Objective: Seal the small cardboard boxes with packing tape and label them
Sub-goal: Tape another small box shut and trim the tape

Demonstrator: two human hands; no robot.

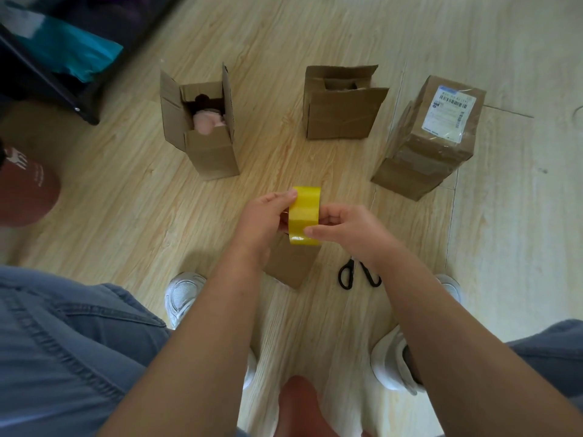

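Head view: yellow tape roll (pixel 305 212) held on edge above a small cardboard box (pixel 291 266), hole axis running left-right. Left grip (pixel 265 216) curls round its left side; right grip (pixel 344 227) pinches its near rim.

Pale wood-grain floor (pixel 126 190) carries three cardboard boxes in a far row: left box (pixel 205 146) and middle box (pixel 340 115), flaps open; right box (pixel 435 143), taped and labelled. Nearer lie a fourth box (pixel 291 266), partly hidden, and black-handled scissors (pixel 358 274) close to its right
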